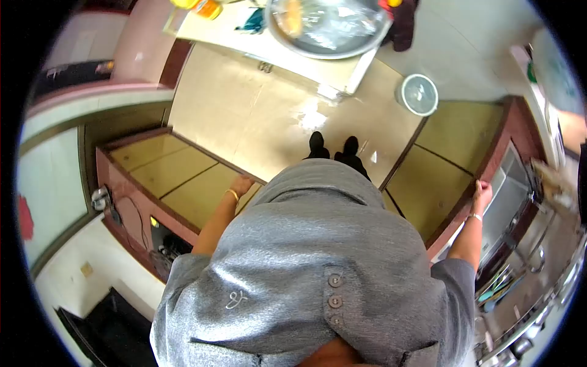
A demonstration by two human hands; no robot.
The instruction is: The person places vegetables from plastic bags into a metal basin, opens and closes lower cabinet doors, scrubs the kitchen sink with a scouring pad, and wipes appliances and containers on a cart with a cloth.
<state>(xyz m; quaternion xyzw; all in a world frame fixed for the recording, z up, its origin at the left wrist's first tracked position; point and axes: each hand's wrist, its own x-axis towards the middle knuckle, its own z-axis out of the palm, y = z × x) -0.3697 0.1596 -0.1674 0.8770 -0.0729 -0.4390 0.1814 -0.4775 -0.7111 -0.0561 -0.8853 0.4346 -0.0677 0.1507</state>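
Note:
My left hand (241,183), with a yellow bangle at the wrist, is low on the left beside the yellow cabinet doors (189,189). Its fingers are small and unclear, and no object shows in it. On the other side, my right hand (482,192) has its fingers curled in at the dark red counter edge (455,221), next to the steel sink (510,189). A pale bangle is on that wrist. Whether the right fingers hold anything is hidden.
A table (330,68) ahead bears a large metal basin (318,55) with clear plastic, and a yellow container (208,8). A white bucket (419,95) stands on the floor. Utensils (498,287) lie at the lower right. Part of another person's arm (572,128) shows at the right edge.

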